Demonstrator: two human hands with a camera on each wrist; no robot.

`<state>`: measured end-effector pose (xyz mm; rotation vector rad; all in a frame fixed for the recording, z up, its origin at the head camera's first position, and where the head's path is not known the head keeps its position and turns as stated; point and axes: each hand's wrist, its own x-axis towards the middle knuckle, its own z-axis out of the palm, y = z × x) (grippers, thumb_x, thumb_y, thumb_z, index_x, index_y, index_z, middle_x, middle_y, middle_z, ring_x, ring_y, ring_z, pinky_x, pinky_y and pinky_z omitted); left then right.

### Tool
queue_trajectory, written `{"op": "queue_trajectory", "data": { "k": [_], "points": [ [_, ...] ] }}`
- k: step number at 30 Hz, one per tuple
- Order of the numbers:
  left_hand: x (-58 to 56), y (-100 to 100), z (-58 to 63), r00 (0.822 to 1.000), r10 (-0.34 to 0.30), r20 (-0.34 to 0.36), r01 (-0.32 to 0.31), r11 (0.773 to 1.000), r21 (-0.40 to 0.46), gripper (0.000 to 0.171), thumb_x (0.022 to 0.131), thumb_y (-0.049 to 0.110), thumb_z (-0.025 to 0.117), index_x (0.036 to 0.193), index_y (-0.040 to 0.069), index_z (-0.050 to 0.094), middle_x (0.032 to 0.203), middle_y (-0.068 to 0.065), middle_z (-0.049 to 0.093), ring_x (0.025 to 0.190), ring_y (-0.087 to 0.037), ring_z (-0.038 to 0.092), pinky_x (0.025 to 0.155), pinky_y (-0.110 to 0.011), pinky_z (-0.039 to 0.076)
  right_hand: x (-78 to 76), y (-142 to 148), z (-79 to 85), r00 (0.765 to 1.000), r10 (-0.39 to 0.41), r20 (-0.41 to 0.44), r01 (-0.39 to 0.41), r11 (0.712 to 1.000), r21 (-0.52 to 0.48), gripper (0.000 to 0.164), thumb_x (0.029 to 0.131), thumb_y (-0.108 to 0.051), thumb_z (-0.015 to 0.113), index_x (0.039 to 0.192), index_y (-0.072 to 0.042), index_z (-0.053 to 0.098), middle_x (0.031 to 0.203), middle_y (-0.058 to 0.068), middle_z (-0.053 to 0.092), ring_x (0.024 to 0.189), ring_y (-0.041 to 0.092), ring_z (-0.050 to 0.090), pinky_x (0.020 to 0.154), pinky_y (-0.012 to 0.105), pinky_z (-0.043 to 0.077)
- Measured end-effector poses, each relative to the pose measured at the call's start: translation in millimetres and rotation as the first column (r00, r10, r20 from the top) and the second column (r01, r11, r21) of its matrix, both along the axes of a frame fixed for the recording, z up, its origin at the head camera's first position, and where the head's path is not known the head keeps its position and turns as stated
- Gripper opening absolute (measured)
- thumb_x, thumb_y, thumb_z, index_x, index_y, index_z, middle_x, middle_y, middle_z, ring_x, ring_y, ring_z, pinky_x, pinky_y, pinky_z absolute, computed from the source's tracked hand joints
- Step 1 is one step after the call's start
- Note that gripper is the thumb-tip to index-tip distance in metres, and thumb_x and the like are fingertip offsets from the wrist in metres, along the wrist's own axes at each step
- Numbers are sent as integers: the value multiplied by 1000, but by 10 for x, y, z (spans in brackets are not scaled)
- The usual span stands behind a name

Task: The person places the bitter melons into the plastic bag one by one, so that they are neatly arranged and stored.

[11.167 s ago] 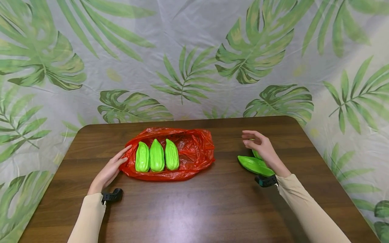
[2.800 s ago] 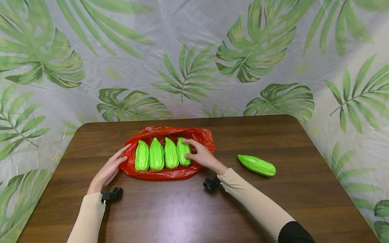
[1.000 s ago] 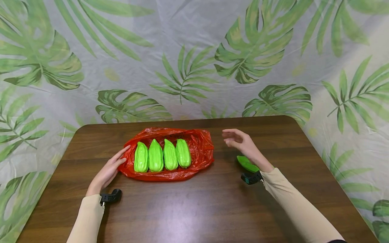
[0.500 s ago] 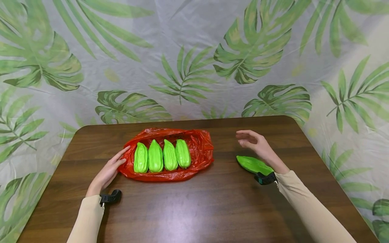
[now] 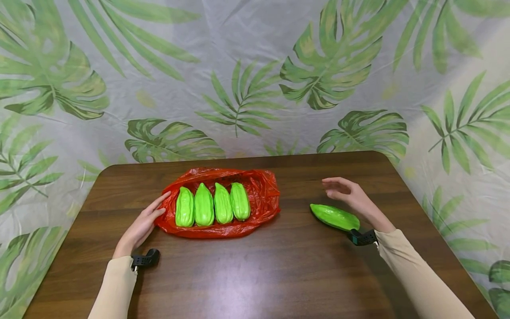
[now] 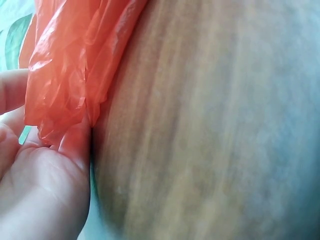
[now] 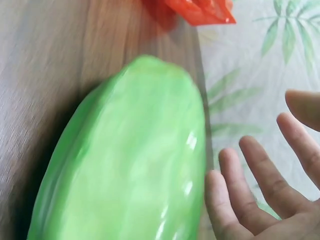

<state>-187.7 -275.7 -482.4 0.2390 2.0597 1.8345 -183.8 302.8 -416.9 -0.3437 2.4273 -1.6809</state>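
Note:
A red plastic bag (image 5: 260,195) lies on the table with its mouth spread wide. Inside it several bright green, ridged bitter melons (image 5: 204,206) stand side by side. My left hand (image 5: 141,223) holds the bag's left edge; in the left wrist view the thin red plastic (image 6: 75,65) covers part of the fingers. One more bitter melon (image 5: 332,216) lies on the table right of the bag. Just behind and to the right of it, my right hand (image 5: 352,197) hovers with relaxed fingers and nothing in them. The right wrist view shows this melon (image 7: 130,165) close beside the fingertips.
The brown wooden table (image 5: 239,274) has rounded far corners. A grey cloth (image 5: 255,75) with printed green leaves hangs behind it and along the sides. A black wrist camera (image 5: 146,258) sits on the left wrist, another (image 5: 361,237) on the right.
A fourth bitter melon has joined those in the bag, where my right hand was 2.8 s ago. That hand has since moved right, back to the lone melon. My left hand has stayed.

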Motion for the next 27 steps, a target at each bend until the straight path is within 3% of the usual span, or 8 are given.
{"op": "queue_trajectory", "data": {
  "k": [3, 10, 15, 22, 27],
  "points": [
    [4, 1, 4, 1000, 3, 2, -3, 1000, -4, 56, 105, 23, 38, 155, 13, 14, 158, -16, -2, 142, -35, 2, 97, -13, 28, 31, 76, -36, 1000, 1, 21, -2, 1000, 31, 41, 96, -11, 59, 133, 3, 50, 133, 30, 47, 109, 13, 59, 89, 34, 48],
    [2, 2, 11, 1000, 3, 4, -3, 1000, -5, 56, 105, 22, 38, 155, 13, 13, 158, -16, -3, 142, -35, 1, 99, -14, 28, 66, 217, -118, 998, 12, 56, -16, 996, 87, 48, 95, -17, 60, 135, 7, 47, 134, 29, 47, 119, 39, 49, 85, 25, 48],
    [2, -5, -3, 1000, 3, 0, -3, 1000, -21, 57, 105, 23, 38, 155, 12, 13, 158, -16, -2, 142, -35, 1, 100, -15, 27, 82, 264, -147, 993, 78, 93, -88, 990, 110, 45, 96, -12, 57, 136, 5, 46, 136, 29, 45, 116, 43, 50, 85, 26, 48],
    [5, -7, -6, 1000, 5, 0, -5, 1000, -19, 57, 105, 24, 38, 155, 12, 14, 158, -16, -1, 142, -35, 2, 102, -16, 26, 76, 302, -192, 978, 145, 147, -165, 978, 128, 49, 95, -17, 60, 136, 4, 47, 138, 26, 44, 122, 41, 45, 86, 28, 47],
    [-5, -3, -3, 1000, 4, -2, -4, 1000, -9, 56, 105, 23, 38, 155, 12, 14, 158, -17, 1, 142, -35, 5, 98, -13, 30, 60, 328, -223, 964, 203, 171, -232, 958, 172, 49, 94, -20, 61, 138, -2, 49, 141, 20, 43, 127, 39, 40, 94, 43, 41]
  ]
}}
